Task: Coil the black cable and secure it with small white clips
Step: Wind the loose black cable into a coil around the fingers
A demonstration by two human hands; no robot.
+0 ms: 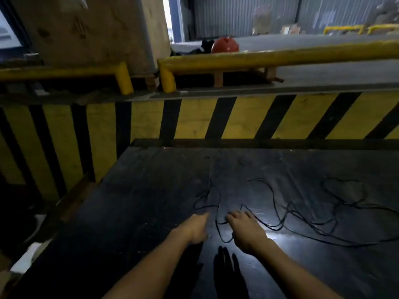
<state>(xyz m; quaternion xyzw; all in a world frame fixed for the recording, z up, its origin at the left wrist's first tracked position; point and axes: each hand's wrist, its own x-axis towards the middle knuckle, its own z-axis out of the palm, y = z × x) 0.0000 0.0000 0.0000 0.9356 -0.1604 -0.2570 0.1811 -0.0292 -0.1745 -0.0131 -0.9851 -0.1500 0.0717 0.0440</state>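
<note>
A thin black cable (278, 225) lies loose in tangled loops across the dark table top (151, 190), running from the middle to the right edge. My left hand (197, 228) rests on the table just left of the cable's nearest loop, fingers curled with one pointing forward. My right hand (246, 227) lies flat on the cable's near loops, palm down, fingers bent over a strand. Whether those fingers pinch the strand is hidden. No white clips show.
A yellow and black striped barrier (237, 119) stands right behind the table. Yellow rails (269, 57), a large cardboard box (90, 29) and a red round object (224, 45) are beyond it. A drop to the floor lies left of the table.
</note>
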